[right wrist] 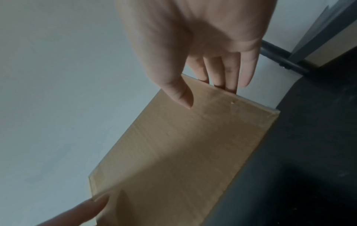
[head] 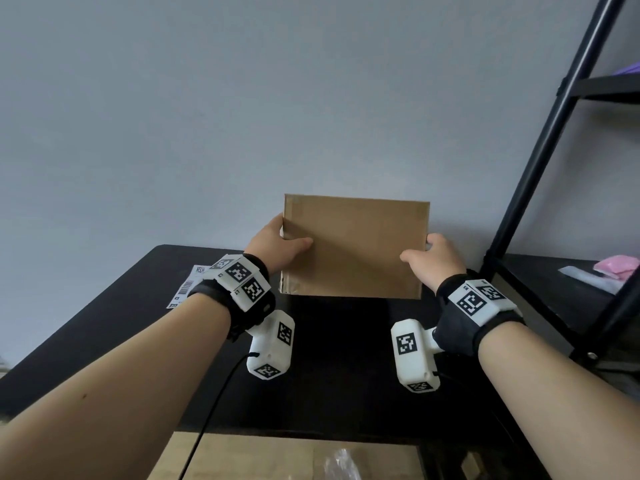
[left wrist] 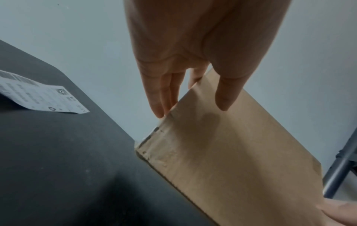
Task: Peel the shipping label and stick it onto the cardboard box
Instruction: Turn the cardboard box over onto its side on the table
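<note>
A flat brown cardboard box (head: 353, 247) is held up on edge above the black table (head: 121, 323), its broad face toward me. My left hand (head: 277, 244) grips its left edge, thumb on the front face and fingers behind (left wrist: 162, 97). My right hand (head: 433, 261) grips the right edge the same way, thumb (right wrist: 181, 94) in front and fingers behind. The box (left wrist: 241, 152) shows worn tape marks near its lower left corner. A white shipping label (head: 190, 285) with barcodes lies on the table at the left, partly hidden by my left wrist; one end of the label (left wrist: 44, 94) curls up.
A black metal shelf rack (head: 554, 168) stands at the right, with a pink packet (head: 618, 266) and a pale wrapped item on its lower shelf. A grey wall rises behind the table. Below the table's near edge lie cardboard and clear plastic (head: 343, 462).
</note>
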`<state>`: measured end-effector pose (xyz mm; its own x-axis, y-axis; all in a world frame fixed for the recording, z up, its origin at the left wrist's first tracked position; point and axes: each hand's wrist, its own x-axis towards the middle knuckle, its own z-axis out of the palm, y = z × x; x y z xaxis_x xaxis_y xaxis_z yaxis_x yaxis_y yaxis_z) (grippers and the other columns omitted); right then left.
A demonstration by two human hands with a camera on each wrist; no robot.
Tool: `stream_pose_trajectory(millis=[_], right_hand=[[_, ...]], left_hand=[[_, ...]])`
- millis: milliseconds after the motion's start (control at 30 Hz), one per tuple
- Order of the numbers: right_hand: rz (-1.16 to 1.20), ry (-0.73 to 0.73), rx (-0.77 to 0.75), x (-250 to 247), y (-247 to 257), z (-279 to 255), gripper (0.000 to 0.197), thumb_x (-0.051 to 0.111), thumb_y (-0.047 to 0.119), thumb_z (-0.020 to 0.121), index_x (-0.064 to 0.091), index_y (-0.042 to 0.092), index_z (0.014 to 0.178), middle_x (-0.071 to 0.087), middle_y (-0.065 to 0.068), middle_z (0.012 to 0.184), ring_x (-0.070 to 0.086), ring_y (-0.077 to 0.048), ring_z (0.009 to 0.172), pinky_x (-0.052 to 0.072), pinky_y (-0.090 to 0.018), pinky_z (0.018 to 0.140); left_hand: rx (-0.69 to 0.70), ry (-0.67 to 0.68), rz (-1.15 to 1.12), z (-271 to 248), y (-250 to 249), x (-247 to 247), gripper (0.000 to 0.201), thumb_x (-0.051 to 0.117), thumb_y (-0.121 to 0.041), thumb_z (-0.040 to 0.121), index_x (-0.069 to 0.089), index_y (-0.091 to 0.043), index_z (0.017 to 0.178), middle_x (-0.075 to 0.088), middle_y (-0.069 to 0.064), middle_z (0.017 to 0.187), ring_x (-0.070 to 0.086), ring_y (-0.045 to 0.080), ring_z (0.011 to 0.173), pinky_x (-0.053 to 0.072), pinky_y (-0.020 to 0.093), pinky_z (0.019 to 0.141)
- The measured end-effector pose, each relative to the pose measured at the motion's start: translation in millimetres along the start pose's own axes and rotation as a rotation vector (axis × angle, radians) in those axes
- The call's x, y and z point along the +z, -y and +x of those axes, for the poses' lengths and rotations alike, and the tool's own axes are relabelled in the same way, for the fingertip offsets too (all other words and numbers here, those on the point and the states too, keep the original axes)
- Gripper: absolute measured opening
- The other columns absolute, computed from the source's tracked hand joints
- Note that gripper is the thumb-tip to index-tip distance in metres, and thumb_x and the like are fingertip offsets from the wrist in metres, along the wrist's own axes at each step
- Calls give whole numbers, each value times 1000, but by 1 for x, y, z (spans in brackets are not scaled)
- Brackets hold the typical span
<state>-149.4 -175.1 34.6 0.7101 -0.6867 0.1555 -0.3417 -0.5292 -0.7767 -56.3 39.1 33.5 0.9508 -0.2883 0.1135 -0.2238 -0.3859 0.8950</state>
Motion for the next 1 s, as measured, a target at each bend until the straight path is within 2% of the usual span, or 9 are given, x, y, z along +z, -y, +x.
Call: stream_pose_trajectory(millis=[133, 300, 500, 567, 633, 767, 833, 900, 1000], right_hand=[[4, -4, -32, -12, 3, -19, 25, 61, 20, 78, 60, 11, 101, 68, -4, 101, 62, -27, 96, 48, -34, 84], [-25, -27, -55, -25, 10, -37, 34, 57, 21, 83, 56, 12, 115, 59, 0, 96, 53, -22, 88, 40, -28, 77], [-93, 48, -27, -32, 6, -46, 29, 56, 23, 84, 58, 12, 111, 57, -1, 94, 53, -22, 87, 41, -28, 75], [-126, 101, -16, -31, 2, -47, 23, 58, 24, 83, 63, 9, 100, 63, -5, 92, 56, -24, 84, 41, -27, 67], [-162, 134, -19, -31, -2, -45, 15, 58, 24, 82, 60, 9, 82, 64, -7, 84, 57, -24, 77, 37, -25, 56], [-214, 170, 18, -34, -6, -41, 29, 58, 26, 83, 43, 13, 62, 49, -2, 66, 47, -17, 60, 29, -27, 49], [-250, 190, 45, -36, -7, -39, 35, 58, 27, 84, 38, 15, 59, 44, -1, 63, 42, -14, 56, 26, -27, 49], [-276, 213, 65, -37, -8, -37, 33, 58, 27, 84, 41, 14, 60, 47, -1, 65, 45, -15, 58, 28, -27, 49], [-296, 237, 62, -36, -10, -36, 24, 58, 27, 84, 51, 10, 68, 57, -5, 77, 54, -22, 72, 33, -26, 51]], left_hand=[[13, -22, 3, -19, -8, -7, 52, 63, -29, 85, 46, -20, 134, 61, 3, 129, 57, 24, 118, 45, 31, 99], [4, -15, 88, -35, -14, -14, 55, 60, -36, 86, 45, -17, 135, 57, 3, 133, 55, 25, 121, 44, 34, 101], [-86, 57, 179, -45, -13, -15, 58, 58, -42, 86, 45, -10, 132, 56, 9, 131, 56, 29, 117, 49, 42, 98], [-120, 97, 170, -47, -10, -14, 55, 59, -40, 86, 48, -8, 129, 58, 10, 128, 59, 29, 114, 51, 42, 95], [-130, 113, 167, -48, -9, -13, 52, 59, -39, 86, 50, -7, 127, 59, 10, 126, 60, 28, 112, 53, 37, 90], [-160, 157, 192, -48, -12, -10, 53, 58, -40, 87, 49, -5, 127, 60, 10, 116, 58, 25, 95, 52, 32, 71], [-186, 191, 240, -48, -13, -9, 56, 57, -43, 87, 50, -3, 124, 58, 9, 106, 58, 27, 87, 51, 29, 60], [-218, 238, 284, -48, -12, -7, 57, 55, -46, 87, 51, -2, 123, 56, 8, 105, 59, 28, 85, 50, 27, 55], [-242, 284, 318, -48, -11, -6, 56, 53, -47, 88, 51, -5, 125, 54, 6, 106, 58, 26, 85, 49, 23, 51]])
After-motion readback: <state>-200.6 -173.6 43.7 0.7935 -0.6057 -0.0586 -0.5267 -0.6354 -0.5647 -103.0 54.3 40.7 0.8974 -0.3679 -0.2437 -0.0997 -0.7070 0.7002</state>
